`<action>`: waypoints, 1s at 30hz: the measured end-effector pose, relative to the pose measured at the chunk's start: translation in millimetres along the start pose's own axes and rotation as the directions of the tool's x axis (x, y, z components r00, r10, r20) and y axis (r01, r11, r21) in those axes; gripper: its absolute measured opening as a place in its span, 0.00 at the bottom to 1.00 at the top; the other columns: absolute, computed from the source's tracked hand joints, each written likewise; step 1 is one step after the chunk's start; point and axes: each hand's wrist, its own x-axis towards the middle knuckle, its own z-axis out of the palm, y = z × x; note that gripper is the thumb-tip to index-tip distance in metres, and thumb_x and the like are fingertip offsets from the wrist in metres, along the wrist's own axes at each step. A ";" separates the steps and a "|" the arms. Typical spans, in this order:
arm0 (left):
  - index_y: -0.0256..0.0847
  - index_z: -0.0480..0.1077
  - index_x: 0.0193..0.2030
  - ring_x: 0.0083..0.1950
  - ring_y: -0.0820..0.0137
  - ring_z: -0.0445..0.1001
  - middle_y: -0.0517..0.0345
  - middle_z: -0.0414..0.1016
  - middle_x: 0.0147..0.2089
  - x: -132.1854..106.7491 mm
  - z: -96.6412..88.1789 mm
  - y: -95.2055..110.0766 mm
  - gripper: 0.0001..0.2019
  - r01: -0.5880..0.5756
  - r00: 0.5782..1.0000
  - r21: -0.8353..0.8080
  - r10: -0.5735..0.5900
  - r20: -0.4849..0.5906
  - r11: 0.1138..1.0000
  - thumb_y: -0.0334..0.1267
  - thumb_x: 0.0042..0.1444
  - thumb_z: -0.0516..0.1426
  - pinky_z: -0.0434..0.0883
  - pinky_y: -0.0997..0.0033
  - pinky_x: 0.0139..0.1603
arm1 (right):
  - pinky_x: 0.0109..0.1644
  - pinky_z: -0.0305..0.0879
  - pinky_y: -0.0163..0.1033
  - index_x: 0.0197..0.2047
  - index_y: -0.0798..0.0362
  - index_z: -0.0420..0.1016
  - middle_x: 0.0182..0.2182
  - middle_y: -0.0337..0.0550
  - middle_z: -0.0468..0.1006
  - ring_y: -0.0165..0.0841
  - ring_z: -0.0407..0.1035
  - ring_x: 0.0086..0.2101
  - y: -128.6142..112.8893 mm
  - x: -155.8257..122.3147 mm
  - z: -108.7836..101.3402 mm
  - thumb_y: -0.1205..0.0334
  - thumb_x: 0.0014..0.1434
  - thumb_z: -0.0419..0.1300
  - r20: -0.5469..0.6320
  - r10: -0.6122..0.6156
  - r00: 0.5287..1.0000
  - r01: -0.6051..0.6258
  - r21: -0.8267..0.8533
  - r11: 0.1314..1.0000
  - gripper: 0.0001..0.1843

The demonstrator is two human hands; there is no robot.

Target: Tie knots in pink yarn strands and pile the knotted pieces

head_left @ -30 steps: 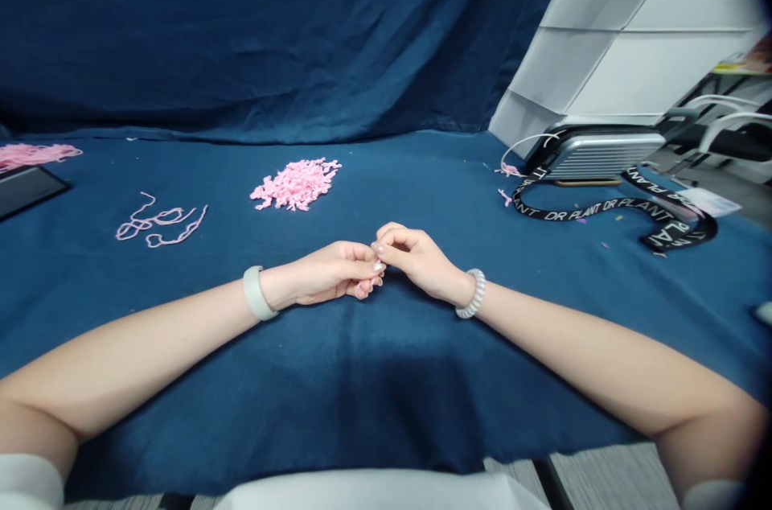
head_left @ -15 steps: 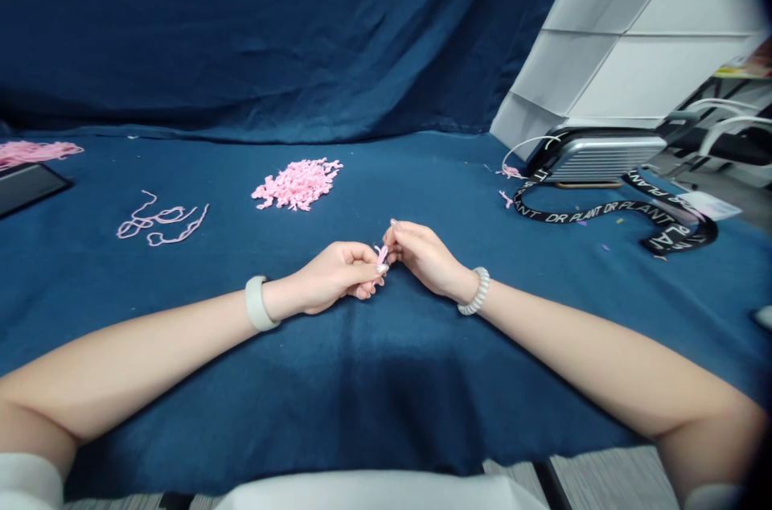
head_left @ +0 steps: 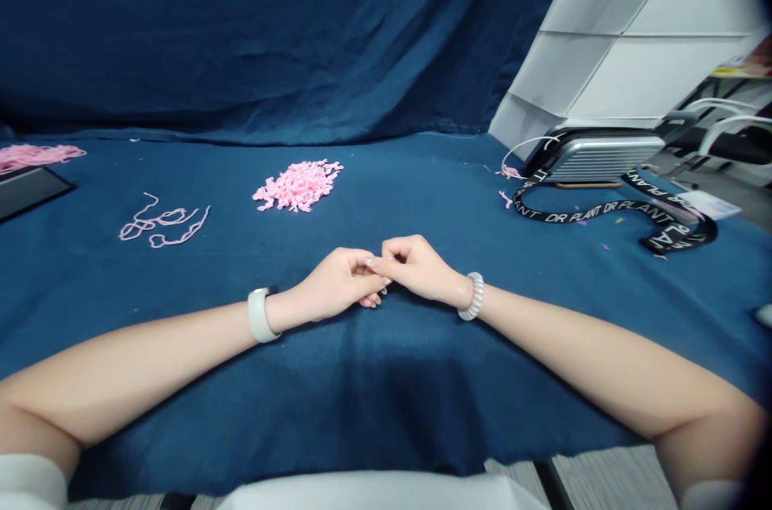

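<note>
I see one camera, worn on the head of the person who sits at the table. It looks forward and somewhat down over the blue cloth [head_left: 422, 188]. The pink pile [head_left: 298, 185] lies a little left of the middle of the picture. The camera is on the near side of the pile, quite near the left hand [head_left: 341, 282] and the right hand [head_left: 416, 269], which meet just before the pile. Behind the pile hangs the backdrop [head_left: 271, 27], and far right of it stands a silver case [head_left: 603, 154].
</note>
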 end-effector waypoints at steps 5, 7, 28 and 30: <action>0.33 0.68 0.28 0.22 0.78 0.68 0.60 0.70 0.21 0.5 0.8 -0.9 0.07 0.002 1.000 -0.009 -0.002 -0.010 1.000 0.36 0.51 0.58 0.68 0.78 0.26 | 0.26 0.52 0.31 0.19 0.56 0.62 0.17 0.36 0.66 0.24 0.56 0.21 1.0 0.1 0.2 0.48 0.56 0.54 0.040 0.008 0.999 -0.014 0.151 0.989 0.23; 0.33 0.68 0.28 0.22 0.78 0.68 0.60 0.70 0.21 0.8 0.8 -0.8 0.09 0.003 1.000 -0.028 -0.003 -0.015 1.000 0.38 0.51 0.59 0.68 0.78 0.26 | 0.27 0.53 0.31 0.19 0.56 0.62 0.18 0.35 0.65 0.24 0.56 0.21 1.7 0.2 0.1 0.47 0.56 0.54 0.026 0.010 1.000 -0.015 0.200 0.980 0.23; 0.32 0.67 0.27 0.22 0.80 0.65 0.60 0.68 0.23 4.3 -0.7 1.3 0.12 0.088 0.993 -0.293 -0.108 -0.053 0.952 0.39 0.46 0.63 0.65 0.78 0.25 | 0.27 0.52 0.33 0.20 0.54 0.59 0.19 0.34 0.61 0.24 0.54 0.22 0.6 2.3 1.9 0.46 0.56 0.54 -0.107 0.034 0.994 -0.010 0.218 0.976 0.22; 0.32 0.66 0.27 0.23 0.80 0.65 0.59 0.69 0.23 3.8 -1.4 1.9 0.11 0.080 0.994 -0.334 -0.102 -0.050 0.939 0.37 0.48 0.62 0.65 0.78 0.26 | 0.26 0.51 0.33 0.19 0.54 0.59 0.17 0.34 0.61 0.24 0.53 0.21 2.1 2.8 0.6 0.46 0.53 0.57 -0.157 0.059 0.986 -0.021 0.232 0.972 0.23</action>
